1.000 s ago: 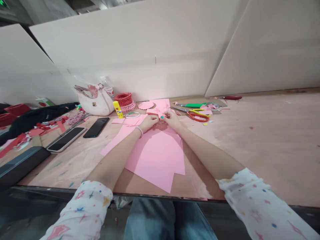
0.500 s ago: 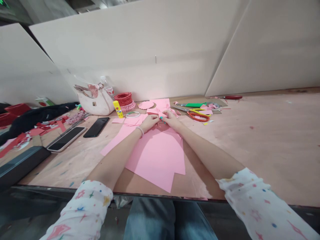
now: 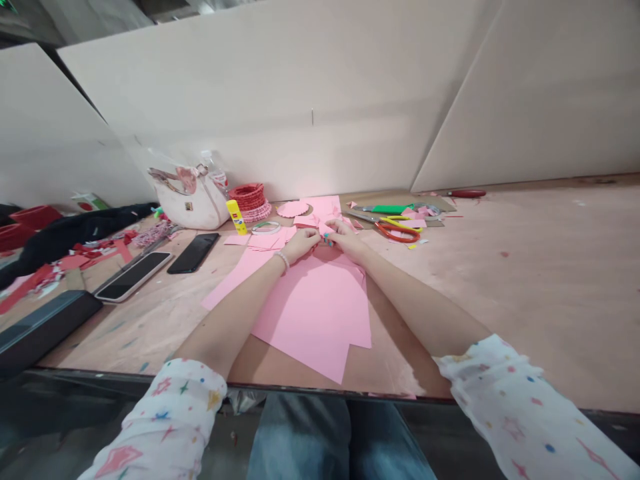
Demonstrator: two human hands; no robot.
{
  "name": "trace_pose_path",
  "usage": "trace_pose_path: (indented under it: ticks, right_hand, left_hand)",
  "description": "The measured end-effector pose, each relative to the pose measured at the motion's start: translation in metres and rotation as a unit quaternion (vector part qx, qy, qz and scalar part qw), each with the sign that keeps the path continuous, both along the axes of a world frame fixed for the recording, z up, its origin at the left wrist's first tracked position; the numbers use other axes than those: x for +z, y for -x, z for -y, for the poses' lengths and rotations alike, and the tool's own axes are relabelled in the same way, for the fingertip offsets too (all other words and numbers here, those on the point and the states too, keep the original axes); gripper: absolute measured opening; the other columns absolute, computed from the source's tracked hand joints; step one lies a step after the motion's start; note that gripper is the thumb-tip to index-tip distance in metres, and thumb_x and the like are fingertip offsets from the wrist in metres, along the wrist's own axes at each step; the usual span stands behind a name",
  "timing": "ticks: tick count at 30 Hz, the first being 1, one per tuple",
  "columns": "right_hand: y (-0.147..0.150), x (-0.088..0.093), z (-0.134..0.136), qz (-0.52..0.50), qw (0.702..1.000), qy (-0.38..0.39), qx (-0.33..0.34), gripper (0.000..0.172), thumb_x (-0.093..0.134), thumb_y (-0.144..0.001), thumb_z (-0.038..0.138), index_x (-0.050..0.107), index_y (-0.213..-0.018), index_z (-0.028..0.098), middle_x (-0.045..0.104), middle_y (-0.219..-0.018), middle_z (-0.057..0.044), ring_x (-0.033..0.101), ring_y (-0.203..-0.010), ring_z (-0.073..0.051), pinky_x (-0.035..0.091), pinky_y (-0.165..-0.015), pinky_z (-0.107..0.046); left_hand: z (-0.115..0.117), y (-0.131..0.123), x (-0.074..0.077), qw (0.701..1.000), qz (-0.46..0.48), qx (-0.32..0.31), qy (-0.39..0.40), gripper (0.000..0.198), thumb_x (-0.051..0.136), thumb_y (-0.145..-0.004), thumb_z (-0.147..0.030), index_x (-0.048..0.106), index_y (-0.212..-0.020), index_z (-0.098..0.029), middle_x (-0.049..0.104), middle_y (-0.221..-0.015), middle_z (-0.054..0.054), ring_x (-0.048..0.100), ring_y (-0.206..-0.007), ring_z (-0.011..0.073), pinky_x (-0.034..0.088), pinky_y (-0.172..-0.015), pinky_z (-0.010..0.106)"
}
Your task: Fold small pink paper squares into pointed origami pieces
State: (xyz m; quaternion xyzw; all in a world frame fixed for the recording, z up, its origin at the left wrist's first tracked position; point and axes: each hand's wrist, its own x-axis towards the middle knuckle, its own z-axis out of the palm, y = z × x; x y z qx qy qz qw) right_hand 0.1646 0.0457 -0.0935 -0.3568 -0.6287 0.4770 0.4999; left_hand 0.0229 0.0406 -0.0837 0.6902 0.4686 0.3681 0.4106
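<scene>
The left hand [image 3: 299, 245] and the right hand [image 3: 347, 241] are close together, their fingertips meeting on a small piece of pink paper [image 3: 323, 232] and pinching it between them; its exact shape is too small to tell. A large pink paper sheet [image 3: 310, 313] with a stepped, cut edge lies directly under and toward the person from both hands. A pale bracelet [image 3: 281, 260] circles the left wrist.

Just beyond the hands are a scalloped pink paper circle [image 3: 293, 209] and a roll of clear tape [image 3: 265, 227]. Further left of them stand a yellow glue stick [image 3: 236, 217], a coil of red paper [image 3: 249, 199] and a white handbag [image 3: 189, 201]. Left of the hands, 2 smartphones [image 3: 194, 253] lie on the wooden table [image 3: 150, 333], with red paper scraps [image 3: 75, 261] further out. Beyond and to the right of the right hand, a pair of orange-handled scissors [image 3: 397, 231] rests on a cardboard sheet [image 3: 430, 204] among pink offcuts, beside a green-handled tool [image 3: 387, 209]. A red marker [image 3: 467, 193] lies further right, against the white partition [image 3: 300, 100].
</scene>
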Motion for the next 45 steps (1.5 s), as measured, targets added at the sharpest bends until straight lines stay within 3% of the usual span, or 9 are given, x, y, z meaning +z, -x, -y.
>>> trace_pose_path:
  ticks: [7,14,23,27,29,32,36,45]
  right_hand:
    - [0.0,0.003,0.003,0.025,0.999,0.0,-0.025,0.022,0.045,-0.057,0.014,0.045,-0.078,0.019,0.043,-0.056,0.007,0.038,-0.048,-0.008,0.028,-0.045,-0.02]
    - [-0.002,0.002,0.002,0.006,1.0,0.016,-0.02,0.02,0.044,-0.056,0.015,0.045,-0.075,0.02,0.039,-0.052,0.007,0.033,-0.043,-0.007,0.024,-0.041,-0.019]
    - [-0.005,0.001,0.0,-0.016,0.999,0.008,-0.031,0.021,0.045,-0.057,0.016,0.05,-0.078,0.02,0.043,-0.057,0.005,0.036,-0.046,-0.008,0.027,-0.042,-0.019]
    - [-0.004,0.001,0.001,0.002,0.998,-0.05,0.022,0.036,0.05,-0.06,0.018,0.056,-0.095,0.022,0.057,-0.078,0.001,0.047,-0.061,-0.01,0.036,-0.053,-0.021]
    - [-0.003,0.001,0.001,0.032,0.996,-0.075,0.041,0.031,0.054,-0.062,0.021,0.06,-0.092,0.02,0.06,-0.089,-0.002,0.051,-0.072,-0.012,0.038,-0.062,-0.023]
    - [-0.001,0.001,0.0,0.068,0.995,-0.067,0.009,0.018,0.053,-0.069,0.033,0.061,-0.069,0.017,0.06,-0.068,-0.001,0.048,-0.06,-0.011,0.035,-0.057,-0.023]
    - [-0.003,0.002,0.001,0.078,0.996,-0.045,-0.021,0.039,0.051,-0.073,0.044,0.048,-0.046,0.017,0.044,-0.042,0.003,0.035,-0.042,-0.008,0.026,-0.045,-0.024]
    - [-0.003,0.004,0.006,0.082,0.996,-0.006,0.028,0.044,0.051,-0.072,0.049,0.05,-0.044,0.015,0.048,-0.043,0.0,0.038,-0.041,-0.007,0.025,-0.043,-0.023]
  left_hand:
    - [-0.001,-0.003,0.0,0.999,-0.01,0.001,-0.038,0.016,0.045,-0.064,-0.018,0.038,-0.05,-0.015,0.038,-0.042,-0.006,0.033,-0.04,0.0045,0.022,-0.042,0.018]
    - [0.0,-0.007,0.002,1.0,0.006,0.0,-0.02,0.012,0.043,-0.062,-0.016,0.041,-0.05,-0.015,0.041,-0.043,-0.005,0.035,-0.041,0.0046,0.025,-0.043,0.018]
    - [0.001,0.011,0.005,0.997,0.057,0.032,0.04,0.015,0.042,-0.064,-0.019,0.035,-0.051,-0.018,0.028,-0.038,-0.006,0.023,-0.032,0.0038,0.014,-0.034,0.018]
    - [0.0,0.015,0.007,0.996,0.077,0.025,0.047,0.019,0.041,-0.066,-0.021,0.031,-0.051,-0.018,0.025,-0.041,-0.006,0.023,-0.033,0.0039,0.016,-0.034,0.018]
    - [0.0,0.016,0.008,0.996,0.077,0.009,0.054,0.02,0.041,-0.067,-0.023,0.033,-0.05,-0.018,0.026,-0.041,-0.006,0.023,-0.033,0.004,0.017,-0.034,0.018]
    - [0.001,0.014,0.008,0.996,0.07,-0.013,0.057,0.024,0.04,-0.072,-0.031,0.038,-0.052,-0.017,0.028,-0.043,-0.005,0.026,-0.033,0.0045,0.019,-0.034,0.019]
    - [0.004,0.01,0.006,0.998,0.057,-0.02,0.031,0.033,0.043,-0.076,-0.04,0.036,-0.053,-0.017,0.028,-0.043,-0.006,0.027,-0.034,0.0043,0.018,-0.035,0.019]
    - [0.005,0.007,0.005,0.999,0.037,-0.02,-0.028,0.027,0.045,-0.079,-0.034,0.039,-0.06,-0.016,0.036,-0.045,-0.006,0.031,-0.037,0.0038,0.021,-0.038,0.017]
